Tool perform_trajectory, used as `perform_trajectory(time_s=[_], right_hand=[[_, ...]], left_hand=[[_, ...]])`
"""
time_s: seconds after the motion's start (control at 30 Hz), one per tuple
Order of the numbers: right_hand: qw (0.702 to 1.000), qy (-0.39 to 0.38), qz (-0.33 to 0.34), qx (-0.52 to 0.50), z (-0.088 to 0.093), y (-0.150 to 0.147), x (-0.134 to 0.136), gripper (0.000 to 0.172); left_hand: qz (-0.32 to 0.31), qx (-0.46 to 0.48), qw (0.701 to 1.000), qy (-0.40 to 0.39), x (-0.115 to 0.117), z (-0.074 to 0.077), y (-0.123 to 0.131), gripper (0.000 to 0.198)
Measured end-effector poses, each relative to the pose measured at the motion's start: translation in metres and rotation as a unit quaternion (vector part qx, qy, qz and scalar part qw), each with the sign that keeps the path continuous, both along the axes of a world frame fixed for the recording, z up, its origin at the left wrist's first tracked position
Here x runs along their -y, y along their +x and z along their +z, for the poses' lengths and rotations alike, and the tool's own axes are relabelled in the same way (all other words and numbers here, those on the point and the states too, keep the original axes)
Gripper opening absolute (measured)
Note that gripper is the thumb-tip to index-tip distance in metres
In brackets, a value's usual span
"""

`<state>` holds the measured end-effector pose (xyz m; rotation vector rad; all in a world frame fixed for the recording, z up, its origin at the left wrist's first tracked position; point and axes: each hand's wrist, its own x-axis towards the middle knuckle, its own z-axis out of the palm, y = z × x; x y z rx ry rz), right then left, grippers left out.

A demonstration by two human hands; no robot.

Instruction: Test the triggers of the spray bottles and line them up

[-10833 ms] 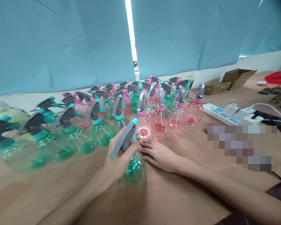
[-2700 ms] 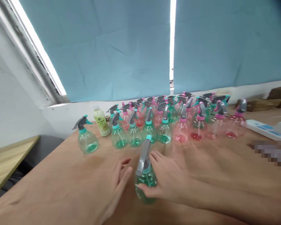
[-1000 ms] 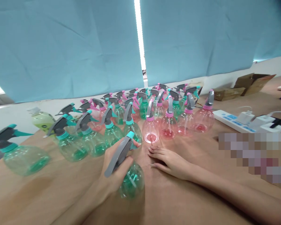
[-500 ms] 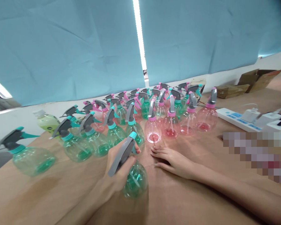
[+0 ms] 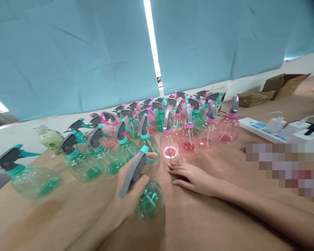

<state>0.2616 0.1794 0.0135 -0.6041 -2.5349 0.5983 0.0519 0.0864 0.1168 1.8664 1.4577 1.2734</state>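
Note:
My left hand [image 5: 129, 188] is wrapped round the neck of a green see-through spray bottle [image 5: 151, 201] with a grey and teal spray head. Its index finger stretches forward beside the nozzle. My right hand [image 5: 192, 177] lies flat on the brown tabletop, fingers stretched out, holding nothing. Just beyond its fingertips stands a pink spray bottle [image 5: 170, 144], one of several pink ones in a row to the right. Several green spray bottles line the left side, among them one at the far left [image 5: 35, 181] and another [image 5: 104, 158] closer to my left hand.
More spray bottles, pink and green, crowd the back of the table. A pale green bottle with a white cap [image 5: 50, 137] stands behind on the left. On the right lie a white power strip [image 5: 261, 129] with plugged-in chargers and an opened cardboard box [image 5: 285, 87].
The index finger of my left hand has straightened out past the nozzle. The view has shifted slightly; the bottle and my right hand otherwise keep their places.

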Motion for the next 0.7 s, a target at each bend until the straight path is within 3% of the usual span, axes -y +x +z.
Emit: perform_trajectory(time_s=[0.47,0.7], right_hand=[[1.000,0.003,0.001,-0.001,0.0019,0.0004,0.0005,0.042],[1.000,-0.005,0.001,0.004,0.0034,0.0007,0.0013,0.042]], left_hand=[[-0.023,0.063,0.998,-0.015,-0.0024,-0.0095,-0.0013,0.040],[-0.015,0.051,0.998,-0.017,-0.0002,-0.0046,0.0011,0.038]])
